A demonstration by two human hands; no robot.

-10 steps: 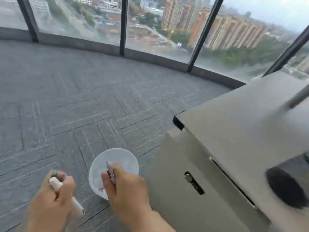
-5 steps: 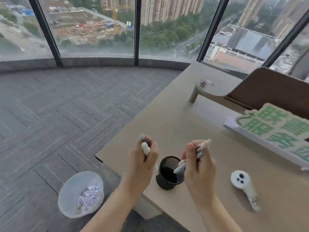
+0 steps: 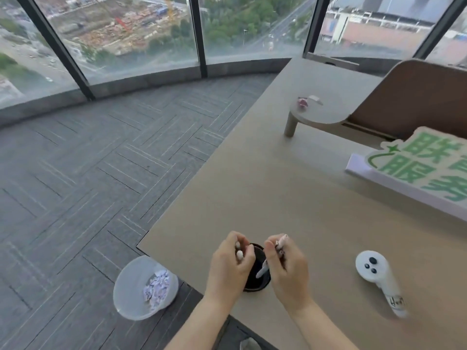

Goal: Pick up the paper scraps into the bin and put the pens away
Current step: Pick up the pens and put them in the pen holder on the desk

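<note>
While both hands hover over the black pen cup point(image 3: 255, 284) at six o'clock, the left hand point(image 3: 231, 263) grips a white pen point(image 3: 239, 254), the right hand point(image 3: 288, 263) several pens point(image 3: 262, 270) (tips inside); scraps point(image 3: 156, 286) fill the bin point(image 3: 126, 296) at seven o'clock.

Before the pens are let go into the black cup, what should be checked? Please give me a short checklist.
1. Left hand has a grip on a white pen: ok.
2. Right hand holds pens, tips already inside the black cup: ok.
3. Cup stands upright on the desk: ok.
4. Cup far enough from the desk edge: not ok, it sits close.
5. Room left in the cup: cannot tell.
6. Paper scraps in the bin: ok.
</note>
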